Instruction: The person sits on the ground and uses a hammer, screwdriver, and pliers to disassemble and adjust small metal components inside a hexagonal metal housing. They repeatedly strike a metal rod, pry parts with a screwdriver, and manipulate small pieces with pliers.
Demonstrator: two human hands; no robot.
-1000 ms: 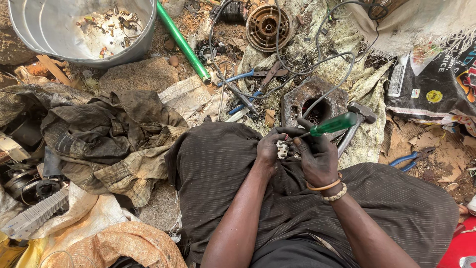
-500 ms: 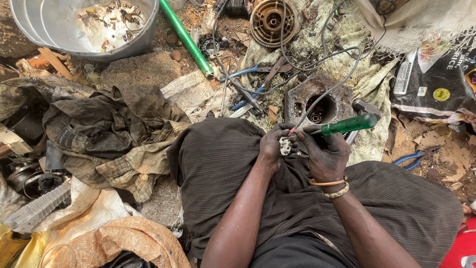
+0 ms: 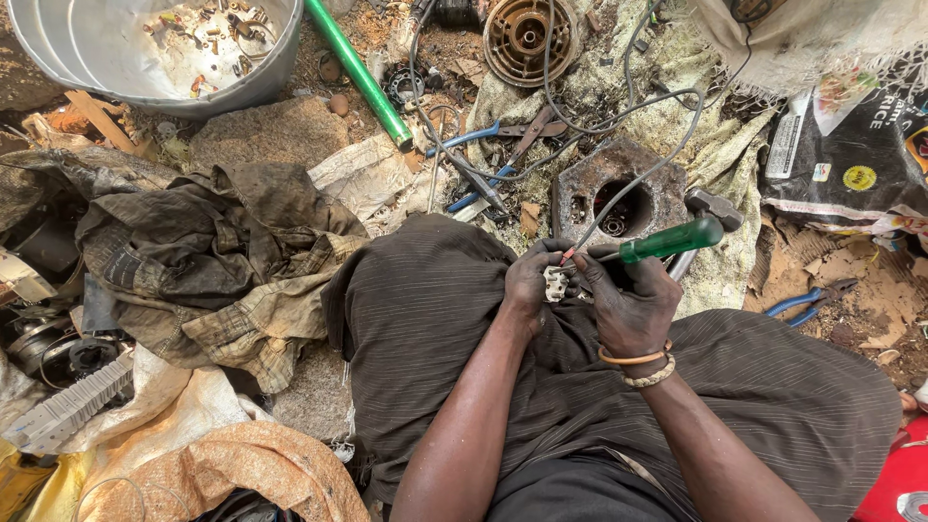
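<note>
Over the lap, right hand (image 3: 633, 304) closed on the green-handled screwdriver (image 3: 667, 240), tipped flatter than before, tip at the small white part (image 3: 556, 283) pinched in the left hand (image 3: 530, 285).

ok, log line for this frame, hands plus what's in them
left hand: grips small pale part | right hand: holds green-handled screwdriver, tip at part | both over lap | grey cable runs from part

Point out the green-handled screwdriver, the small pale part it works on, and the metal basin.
green-handled screwdriver (image 3: 670, 240): head view, on the green handle.
small pale part (image 3: 555, 283): head view, on its visible face between the hands.
metal basin (image 3: 275, 68): head view, on its side wall.
</note>
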